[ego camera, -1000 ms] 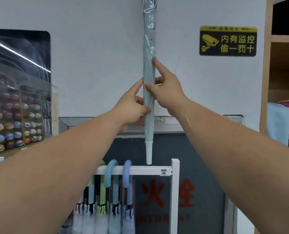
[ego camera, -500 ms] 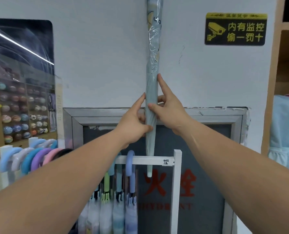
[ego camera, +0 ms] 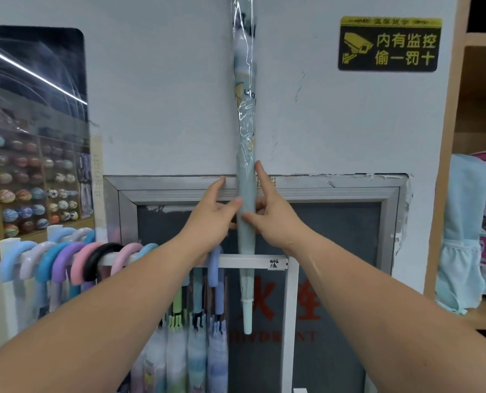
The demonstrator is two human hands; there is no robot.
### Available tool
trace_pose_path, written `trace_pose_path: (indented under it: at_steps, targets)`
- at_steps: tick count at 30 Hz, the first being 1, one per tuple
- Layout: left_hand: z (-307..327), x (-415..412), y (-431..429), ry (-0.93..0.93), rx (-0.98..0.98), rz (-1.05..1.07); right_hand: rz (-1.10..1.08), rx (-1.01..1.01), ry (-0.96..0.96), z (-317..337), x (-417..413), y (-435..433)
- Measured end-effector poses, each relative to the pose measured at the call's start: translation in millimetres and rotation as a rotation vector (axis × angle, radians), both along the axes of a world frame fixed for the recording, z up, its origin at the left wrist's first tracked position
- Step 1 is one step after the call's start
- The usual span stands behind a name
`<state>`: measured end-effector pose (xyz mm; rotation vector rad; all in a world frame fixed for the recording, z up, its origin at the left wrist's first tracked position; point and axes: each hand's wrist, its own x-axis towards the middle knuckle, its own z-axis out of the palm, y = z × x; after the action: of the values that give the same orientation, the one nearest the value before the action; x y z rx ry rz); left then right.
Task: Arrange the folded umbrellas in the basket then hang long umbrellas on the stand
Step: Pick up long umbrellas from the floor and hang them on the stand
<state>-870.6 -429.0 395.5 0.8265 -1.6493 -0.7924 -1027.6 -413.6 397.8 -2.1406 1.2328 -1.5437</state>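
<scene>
Both hands, left hand (ego camera: 212, 219) at nine o'clock and right hand (ego camera: 270, 219) at three, pinched the upright pale-blue plastic-sleeved long umbrella (ego camera: 246, 171), whose tip had dropped from above to below the white metal stand rail (ego camera: 250, 262), nearing hanging.

Both my bare arms reach forward and upward from the lower corners, forearms converging toward the centre. My left hand (ego camera: 212, 215) is raised with its fingers (ego camera: 218, 185) extended upward and the thumb pressed inward, while my right hand (ego camera: 273, 212) mirrors it just beside, index finger pointing straight up and thumb angled toward the left. The two hands sit at about the same height, pinching toward each other, thumbs nearly meeting, wrists straight, palms facing inward.
</scene>
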Motion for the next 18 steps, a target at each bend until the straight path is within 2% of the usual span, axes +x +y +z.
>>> trace_pose_path:
  at_steps: [7,12,18]
  targets:
    - [35.0,-6.3,-6.2,0.122,-0.044,-0.053,-0.048,0.019,0.082,-8.2,0.5,9.6]
    - [59.5,-5.6,-1.7,0.084,-0.116,-0.096,-0.067,0.089,0.181,-8.3,1.9,17.7]
    - [60.0,-1.7,-0.9,0.18,-0.029,-0.135,-0.069,0.108,0.218,-11.1,-0.9,13.3]
